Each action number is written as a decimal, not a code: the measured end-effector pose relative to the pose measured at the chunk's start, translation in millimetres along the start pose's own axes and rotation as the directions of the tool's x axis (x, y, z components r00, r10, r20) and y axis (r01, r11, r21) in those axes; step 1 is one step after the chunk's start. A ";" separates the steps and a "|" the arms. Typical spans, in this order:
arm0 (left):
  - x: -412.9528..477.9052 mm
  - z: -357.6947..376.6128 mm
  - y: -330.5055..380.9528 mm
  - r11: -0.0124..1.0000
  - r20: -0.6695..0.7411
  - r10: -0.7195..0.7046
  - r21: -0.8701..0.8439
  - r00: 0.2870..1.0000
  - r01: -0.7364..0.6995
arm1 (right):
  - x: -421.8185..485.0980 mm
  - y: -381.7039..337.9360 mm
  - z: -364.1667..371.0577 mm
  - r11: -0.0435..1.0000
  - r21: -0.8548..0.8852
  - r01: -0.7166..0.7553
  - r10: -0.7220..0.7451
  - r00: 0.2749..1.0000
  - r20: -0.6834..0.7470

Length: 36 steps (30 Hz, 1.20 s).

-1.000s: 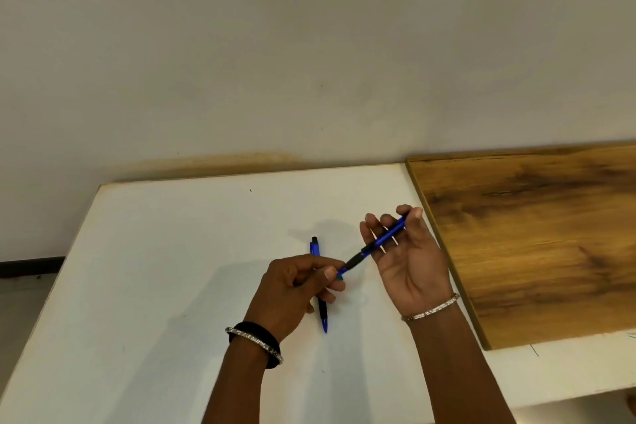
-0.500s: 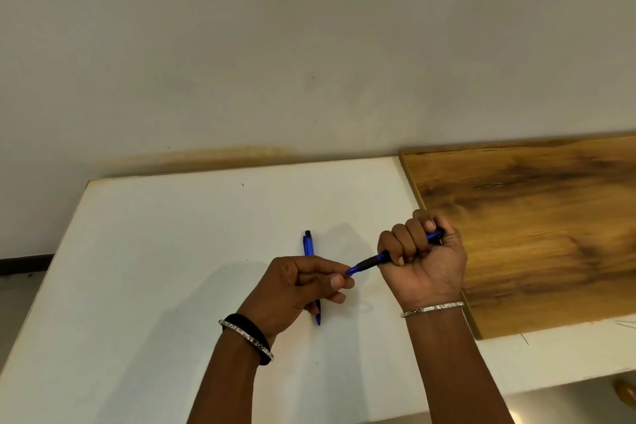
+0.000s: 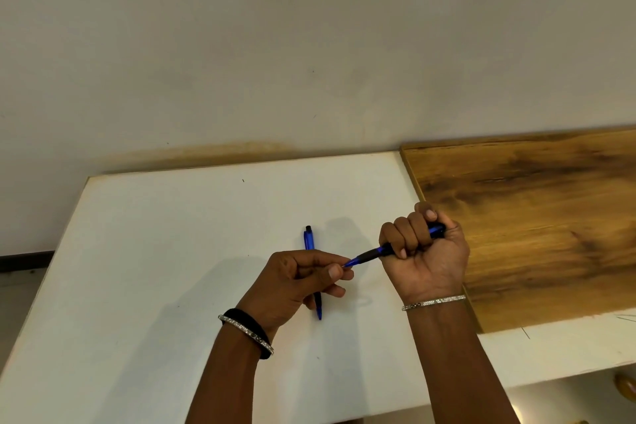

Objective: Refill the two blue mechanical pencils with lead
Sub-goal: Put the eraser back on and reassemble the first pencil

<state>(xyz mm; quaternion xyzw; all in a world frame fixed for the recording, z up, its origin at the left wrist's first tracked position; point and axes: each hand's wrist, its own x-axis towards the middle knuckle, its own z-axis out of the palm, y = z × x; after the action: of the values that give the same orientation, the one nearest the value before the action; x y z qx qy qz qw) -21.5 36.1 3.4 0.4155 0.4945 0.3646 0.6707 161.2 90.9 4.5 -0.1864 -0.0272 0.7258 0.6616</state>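
Gripping held pencil [image 3: 375, 253] in right hand [image 3: 425, 253]: fist wrapped round the barrel, thumb over the cap end, black grip and blue tip sticking out toward the left. Left hand [image 3: 299, 280] narrow, thumb and forefinger pinched right at the tip; whether a lead sits in that pinch, cannot tell, too fine to resolve. Bangles [image 3: 433, 302] on both wrists, plus a dark band on the left.

Lying flat on white table [image 3: 155, 251], partly under the left hand: second pencil [image 3: 309, 239], cap end away, tip toward the body. Untouched, well clear of the table edge.

Further right, touching the table top: wood board [image 3: 533, 217], bare. Beyond, plain wall. No lead case in view.

Handling, as judgement: pencil light, stiff plastic, smooth barrel likely slippery; rubber grip the surest hold. Best held at the grip or mid-barrel, not the tip cone. Lead very thin, brittle, snaps under any side load; to be pinched close to the entry point and fed straight along the axis. Tip sleeve easily bent if levered.

Step in hand, likely: working at the tip of the first pencil. Second not yet started.
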 end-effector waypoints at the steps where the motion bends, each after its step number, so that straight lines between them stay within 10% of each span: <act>1: -0.2 0.2 0.2 1.000 -0.002 0.001 0.001 1.000 -0.001 | -0.1 0.3 0.4 1.000 0.000 0.001 -0.001 1.000 0.002; 36: -0.5 -1.7 -0.3 1.000 -0.010 0.007 0.009 1.000 -0.007 | 0.6 0.8 0.4 0.999 -0.015 0.049 -0.047 0.994 0.094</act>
<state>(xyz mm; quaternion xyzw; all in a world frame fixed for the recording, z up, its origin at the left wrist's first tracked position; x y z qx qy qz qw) -23.2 35.8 3.0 0.4184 0.4979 0.3668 0.6652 160.2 91.5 4.5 -0.1571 -0.0687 0.7173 0.6753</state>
